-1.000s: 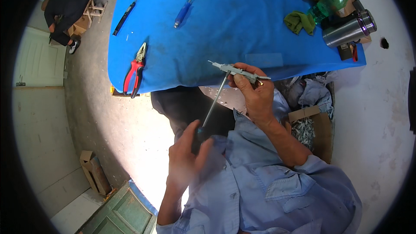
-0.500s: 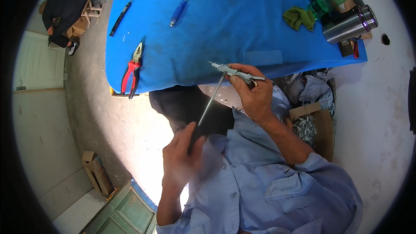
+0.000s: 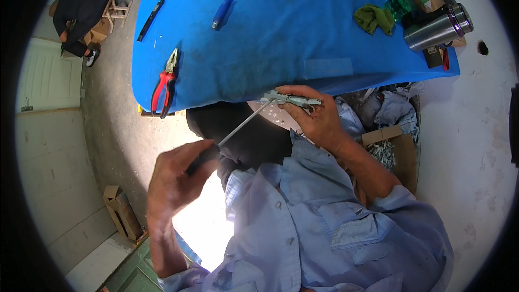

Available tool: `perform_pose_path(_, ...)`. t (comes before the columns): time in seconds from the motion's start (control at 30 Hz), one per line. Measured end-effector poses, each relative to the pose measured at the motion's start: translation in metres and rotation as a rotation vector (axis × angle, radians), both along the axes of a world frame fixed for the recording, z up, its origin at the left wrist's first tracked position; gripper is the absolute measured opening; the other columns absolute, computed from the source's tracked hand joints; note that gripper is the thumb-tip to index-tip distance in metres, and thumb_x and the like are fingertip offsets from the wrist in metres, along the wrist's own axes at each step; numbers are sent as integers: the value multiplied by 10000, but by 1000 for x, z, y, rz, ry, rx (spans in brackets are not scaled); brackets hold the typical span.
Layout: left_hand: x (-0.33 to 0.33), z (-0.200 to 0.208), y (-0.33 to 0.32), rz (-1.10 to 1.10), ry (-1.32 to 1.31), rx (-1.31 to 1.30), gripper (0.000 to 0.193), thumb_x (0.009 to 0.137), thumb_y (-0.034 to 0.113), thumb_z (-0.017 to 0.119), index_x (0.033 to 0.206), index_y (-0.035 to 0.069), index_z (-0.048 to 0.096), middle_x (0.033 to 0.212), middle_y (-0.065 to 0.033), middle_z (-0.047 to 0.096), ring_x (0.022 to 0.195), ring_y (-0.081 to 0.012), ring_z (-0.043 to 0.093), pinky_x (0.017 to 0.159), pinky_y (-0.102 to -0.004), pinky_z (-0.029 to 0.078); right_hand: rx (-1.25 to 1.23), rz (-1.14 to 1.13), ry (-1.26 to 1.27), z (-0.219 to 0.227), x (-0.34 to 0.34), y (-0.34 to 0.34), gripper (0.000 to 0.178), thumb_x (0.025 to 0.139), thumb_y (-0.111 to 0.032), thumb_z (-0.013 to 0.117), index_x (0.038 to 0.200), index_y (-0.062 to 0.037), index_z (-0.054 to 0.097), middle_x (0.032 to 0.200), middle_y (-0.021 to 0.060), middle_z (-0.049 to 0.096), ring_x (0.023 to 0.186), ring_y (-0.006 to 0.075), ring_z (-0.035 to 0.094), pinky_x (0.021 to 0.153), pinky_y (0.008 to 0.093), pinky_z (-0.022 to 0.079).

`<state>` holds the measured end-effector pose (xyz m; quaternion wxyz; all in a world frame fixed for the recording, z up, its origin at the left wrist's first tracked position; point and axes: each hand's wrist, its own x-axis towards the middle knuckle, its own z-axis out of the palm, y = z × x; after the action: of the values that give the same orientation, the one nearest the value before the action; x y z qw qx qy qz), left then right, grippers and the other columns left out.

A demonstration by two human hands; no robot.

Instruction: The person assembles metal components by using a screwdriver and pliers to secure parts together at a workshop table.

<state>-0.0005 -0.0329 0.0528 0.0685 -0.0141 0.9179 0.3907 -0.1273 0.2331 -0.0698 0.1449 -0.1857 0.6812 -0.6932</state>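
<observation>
My left hand is closed round the dark handle of a screwdriver, whose long metal shaft slants up and to the right. Its tip meets a small grey metal mechanism with thin, jagged parts. Pinched between thumb and fingers, that piece is in my right hand, just off the near edge of the blue-covered table. The fingers hide part of the mechanism, and exactly where the tip sits on it I cannot tell.
On the blue cloth lie red-and-black pliers, a blue screwdriver and a slim black tool. A steel flask, green bottle and green rag stand right. A carton of metal pieces sits below; another person sits far left.
My left hand has swung left and a little up with the screwdriver, so its shaft leans flatter. The right hand has tilted the metal mechanism and brought it slightly lower.
</observation>
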Motion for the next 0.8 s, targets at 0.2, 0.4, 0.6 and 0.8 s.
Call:
perform_pose_path(0.2, -7, 0, -5, -30, 14, 19, 291, 857, 76, 813, 1119, -23, 732, 821, -151, 720, 644, -174, 673, 597, -292, 520, -102, -18, -283, 7, 1, -5, 285, 964, -19, 677, 1245, 36, 676, 1129, 99, 751, 1024, 129, 694, 915, 256, 550)
perform_pose_path(0.4, -4, 4, -14, -20, -80, 64, 305, 852, 38, 799, 1130, -58, 717, 831, -164, 733, 639, -194, 684, 564, -316, 512, -47, 82, -284, 6, 0, 2, 292, 969, -13, 671, 1260, 12, 676, 1153, 113, 745, 1049, 137, 695, 923, 266, 559)
perform_pose_path(0.6, 6, 5, -22, 0, -134, 121, 274, 860, 52, 808, 1111, -35, 741, 795, -107, 723, 596, -122, 614, 536, -281, 462, 24, 217, -291, 13, -2, 3, 296, 961, 8, 682, 1257, 0, 697, 1174, 128, 741, 1075, 168, 706, 960, 282, 566)
perform_pose_path(0.8, 13, -10, -39, 0, -236, 282, 289, 863, 72, 822, 1119, -38, 744, 761, -72, 711, 599, -70, 576, 532, -253, 436, 64, 323, -315, 11, -1, 12, 320, 947, 22, 698, 1265, -10, 702, 1177, 126, 742, 1088, 171, 704, 980, 289, 565)
